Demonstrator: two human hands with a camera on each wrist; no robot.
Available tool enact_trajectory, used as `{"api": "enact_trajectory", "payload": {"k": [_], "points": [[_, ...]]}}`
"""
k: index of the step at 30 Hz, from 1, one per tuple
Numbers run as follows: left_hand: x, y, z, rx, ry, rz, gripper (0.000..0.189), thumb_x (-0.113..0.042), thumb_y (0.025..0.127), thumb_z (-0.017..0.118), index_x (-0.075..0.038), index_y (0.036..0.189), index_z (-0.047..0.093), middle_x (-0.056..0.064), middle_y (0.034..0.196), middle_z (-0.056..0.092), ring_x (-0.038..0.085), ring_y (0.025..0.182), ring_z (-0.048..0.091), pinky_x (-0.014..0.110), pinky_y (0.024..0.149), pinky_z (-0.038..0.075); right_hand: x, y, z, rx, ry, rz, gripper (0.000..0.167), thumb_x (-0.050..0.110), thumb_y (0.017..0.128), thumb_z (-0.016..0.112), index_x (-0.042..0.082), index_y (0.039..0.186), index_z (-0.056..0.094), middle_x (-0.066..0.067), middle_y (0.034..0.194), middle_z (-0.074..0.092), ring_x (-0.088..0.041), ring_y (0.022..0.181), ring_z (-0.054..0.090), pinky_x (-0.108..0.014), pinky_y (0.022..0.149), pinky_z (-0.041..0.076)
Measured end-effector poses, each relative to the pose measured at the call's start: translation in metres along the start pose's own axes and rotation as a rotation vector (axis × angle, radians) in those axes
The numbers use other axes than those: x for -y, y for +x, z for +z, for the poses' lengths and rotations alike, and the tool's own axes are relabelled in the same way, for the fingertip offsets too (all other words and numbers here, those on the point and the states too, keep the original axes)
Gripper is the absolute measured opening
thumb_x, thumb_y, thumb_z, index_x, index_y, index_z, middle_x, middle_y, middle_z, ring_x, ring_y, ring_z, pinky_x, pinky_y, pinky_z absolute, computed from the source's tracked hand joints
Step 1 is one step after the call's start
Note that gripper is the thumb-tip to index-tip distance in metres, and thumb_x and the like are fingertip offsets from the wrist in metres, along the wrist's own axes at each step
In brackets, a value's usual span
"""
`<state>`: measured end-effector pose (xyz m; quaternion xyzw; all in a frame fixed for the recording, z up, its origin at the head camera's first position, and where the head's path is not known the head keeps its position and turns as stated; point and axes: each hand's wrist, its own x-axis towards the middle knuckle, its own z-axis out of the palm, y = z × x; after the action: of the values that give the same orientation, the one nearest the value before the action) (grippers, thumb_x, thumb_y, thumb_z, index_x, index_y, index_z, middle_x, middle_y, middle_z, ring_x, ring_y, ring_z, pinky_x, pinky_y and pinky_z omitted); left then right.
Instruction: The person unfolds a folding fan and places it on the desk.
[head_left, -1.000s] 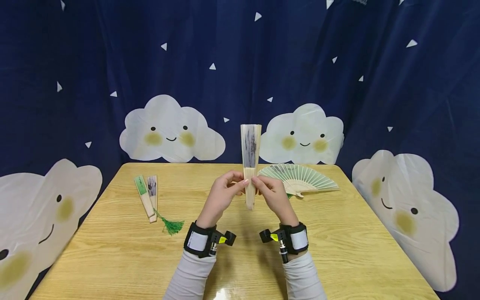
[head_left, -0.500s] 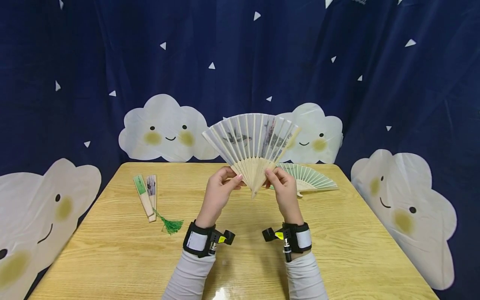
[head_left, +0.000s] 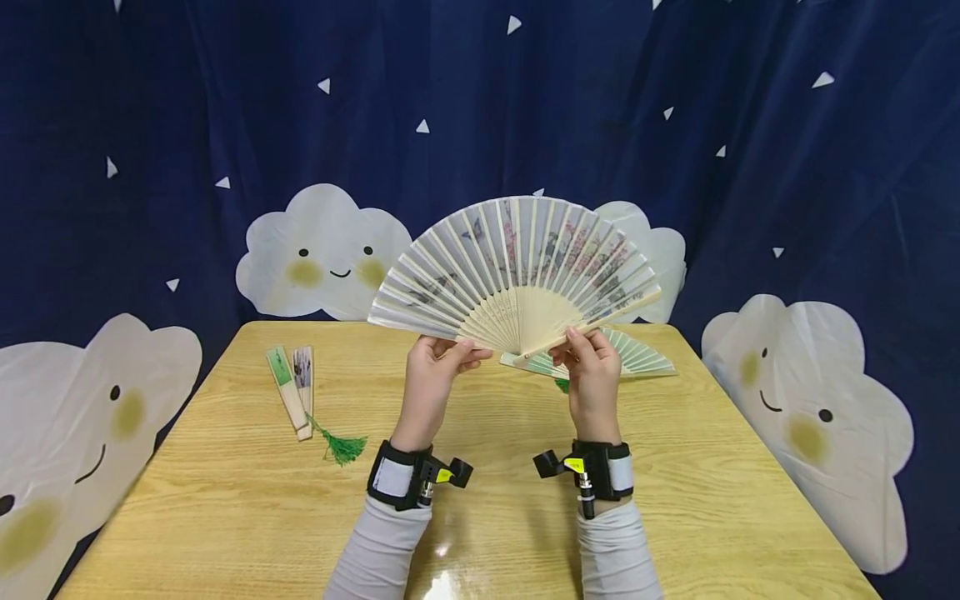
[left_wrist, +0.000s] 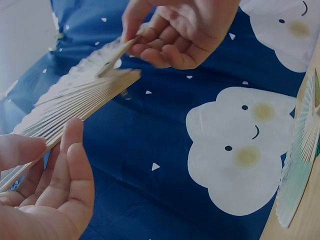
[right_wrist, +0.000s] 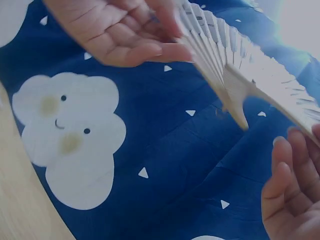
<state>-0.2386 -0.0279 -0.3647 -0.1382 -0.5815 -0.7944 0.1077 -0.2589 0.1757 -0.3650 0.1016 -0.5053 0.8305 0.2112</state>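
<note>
A white folding fan (head_left: 517,250) with pale ribs and a painted pattern of pink blossoms and butterflies is spread wide above the table. My left hand (head_left: 431,387) pinches its left end rib between thumb and fingers. At the other end rib, my right hand (head_left: 592,379) has the same kind of pinch. The left wrist view shows the fan (left_wrist: 75,102) edge-on between both hands. In the right wrist view the right hand (right_wrist: 295,185) is at the lower right, partly cut off by the frame.
A spread green folding fan (head_left: 637,354) lies on the wooden table (head_left: 480,517), partly behind the right hand. To the left lie a folded green fan (head_left: 287,387) and a folded grey-patterned fan (head_left: 303,371), with a green tassel (head_left: 345,450). A dark blue curtain (head_left: 480,100) hangs behind.
The white fan was folded, then half spread, and is now spread wide. My right hand has moved to the right; the left has shifted slightly left.
</note>
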Motion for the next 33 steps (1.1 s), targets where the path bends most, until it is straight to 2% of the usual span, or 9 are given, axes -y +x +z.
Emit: {"api": "enact_trajectory", "payload": {"k": [4, 8, 13, 16, 20, 23, 26, 29, 33], "points": [[0.002, 0.001, -0.002, -0.023, -0.041, -0.006, 0.023, -0.017, 0.097, 0.06, -0.002, 0.115, 0.058, 0.007, 0.094, 0.071, 0.014, 0.084, 0.072, 0.028, 0.08, 0.057, 0.002, 0.002, -0.005, -0.071, 0.046, 0.014, 0.014, 0.009, 0.096, 0.059, 0.004, 0.082, 0.058, -0.003, 0.067, 0.065, -0.015, 0.06, 0.062, -0.024, 0.058, 0.048], [0.004, 0.003, -0.003, -0.037, -0.064, -0.024, 0.023, -0.016, 0.098, 0.058, -0.002, 0.116, 0.058, 0.006, 0.095, 0.07, 0.014, 0.084, 0.073, 0.028, 0.08, 0.057, 0.005, 0.003, -0.01, -0.13, 0.059, 0.018, 0.021, 0.012, 0.097, 0.059, 0.005, 0.077, 0.054, -0.004, 0.065, 0.065, -0.016, 0.06, 0.062, -0.025, 0.058, 0.048], [0.012, 0.007, -0.005, -0.084, -0.149, -0.099, 0.02, -0.015, 0.099, 0.055, -0.002, 0.114, 0.056, 0.005, 0.092, 0.069, 0.013, 0.082, 0.073, 0.026, 0.076, 0.057, 0.006, 0.007, -0.025, -0.233, 0.082, 0.034, 0.026, 0.014, 0.097, 0.058, 0.006, 0.073, 0.055, -0.005, 0.062, 0.064, -0.018, 0.058, 0.06, -0.026, 0.058, 0.048], [0.018, 0.009, -0.007, -0.111, -0.198, -0.156, 0.016, -0.013, 0.099, 0.054, -0.001, 0.11, 0.055, 0.005, 0.089, 0.067, 0.014, 0.079, 0.073, 0.026, 0.073, 0.057, 0.008, 0.011, -0.038, -0.296, 0.063, 0.076, 0.031, 0.015, 0.097, 0.059, 0.006, 0.068, 0.054, -0.005, 0.059, 0.062, -0.019, 0.056, 0.06, -0.027, 0.056, 0.048], [0.029, 0.013, -0.013, -0.132, -0.204, -0.218, 0.015, -0.007, 0.098, 0.053, 0.002, 0.109, 0.054, 0.004, 0.087, 0.067, 0.013, 0.075, 0.073, 0.024, 0.067, 0.056, 0.011, 0.016, -0.062, -0.338, 0.009, 0.196, 0.029, 0.017, 0.095, 0.063, 0.007, 0.069, 0.056, -0.004, 0.061, 0.063, -0.019, 0.057, 0.061, -0.026, 0.054, 0.049], [0.038, 0.016, -0.02, -0.133, -0.181, -0.278, 0.019, -0.004, 0.097, 0.053, 0.004, 0.113, 0.055, 0.004, 0.086, 0.07, 0.012, 0.072, 0.072, 0.023, 0.066, 0.056, 0.013, 0.019, -0.083, -0.333, -0.042, 0.31, 0.025, 0.018, 0.094, 0.065, 0.008, 0.072, 0.058, -0.002, 0.066, 0.065, -0.016, 0.059, 0.063, -0.024, 0.054, 0.051], [0.047, 0.018, -0.029, -0.104, -0.12, -0.352, 0.023, -0.005, 0.097, 0.054, 0.008, 0.115, 0.057, 0.008, 0.085, 0.073, 0.012, 0.072, 0.072, 0.024, 0.067, 0.057, 0.014, 0.02, -0.105, -0.321, -0.09, 0.413, 0.024, 0.018, 0.092, 0.067, 0.009, 0.071, 0.06, 0.0, 0.068, 0.066, -0.013, 0.06, 0.065, -0.022, 0.056, 0.053], [0.056, 0.019, -0.037, -0.049, -0.032, -0.439, 0.025, -0.007, 0.096, 0.056, 0.01, 0.113, 0.06, 0.011, 0.085, 0.074, 0.013, 0.073, 0.073, 0.026, 0.07, 0.057, 0.014, 0.021, -0.124, -0.315, -0.136, 0.489, 0.023, 0.017, 0.092, 0.067, 0.011, 0.071, 0.063, 0.002, 0.069, 0.067, -0.011, 0.061, 0.066, -0.021, 0.058, 0.054], [0.068, 0.019, -0.047, 0.052, 0.108, -0.546, 0.022, -0.007, 0.092, 0.062, 0.007, 0.108, 0.063, 0.009, 0.084, 0.074, 0.013, 0.074, 0.071, 0.027, 0.07, 0.056, 0.016, 0.017, -0.149, -0.266, -0.211, 0.579, 0.017, 0.021, 0.095, 0.063, 0.015, 0.08, 0.067, 0.003, 0.071, 0.069, -0.01, 0.063, 0.067, -0.021, 0.061, 0.056]]}}
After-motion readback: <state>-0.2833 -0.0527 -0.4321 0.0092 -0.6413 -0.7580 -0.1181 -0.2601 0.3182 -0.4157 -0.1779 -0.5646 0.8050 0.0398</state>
